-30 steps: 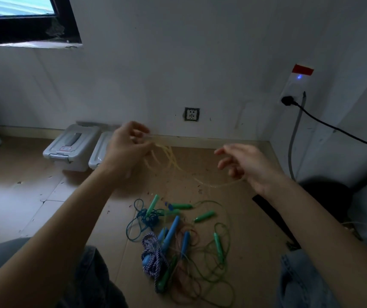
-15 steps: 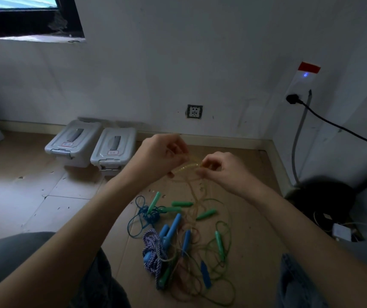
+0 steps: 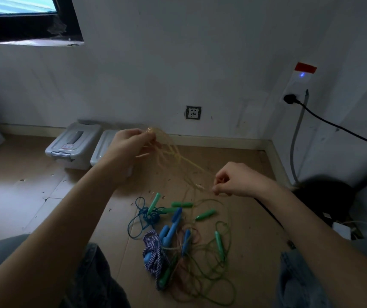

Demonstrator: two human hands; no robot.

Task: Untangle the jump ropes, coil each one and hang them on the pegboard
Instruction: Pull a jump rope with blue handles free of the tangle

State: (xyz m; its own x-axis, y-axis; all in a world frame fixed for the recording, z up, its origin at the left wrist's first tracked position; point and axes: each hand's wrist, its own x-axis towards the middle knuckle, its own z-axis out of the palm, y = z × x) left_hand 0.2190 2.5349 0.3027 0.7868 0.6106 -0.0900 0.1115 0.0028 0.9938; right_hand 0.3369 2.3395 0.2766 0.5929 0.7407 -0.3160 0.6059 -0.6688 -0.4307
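A thin yellowish jump rope (image 3: pixel 178 157) hangs in several loops between my hands. My left hand (image 3: pixel 129 144) holds the gathered loops up near the wall. My right hand (image 3: pixel 236 180) pinches a strand of the same rope lower and to the right. Below them, on the cardboard floor, lies a tangle of jump ropes (image 3: pixel 191 247) with green and blue handles, a thin green cord, a blue cord bunch (image 3: pixel 149 215) and a purple-white braided rope (image 3: pixel 153 256). No pegboard is in view.
Two grey lidded plastic boxes (image 3: pixel 73 145) stand against the wall at the left. A black cable (image 3: pixel 333 126) runs from a wall socket at the right. A dark round object (image 3: pixel 324 196) sits in the right corner. My knees frame the pile.
My hands were together at the rope half a second ago; now the left has risen toward the wall and the right has dropped to the right, stretching the yellowish rope between them.
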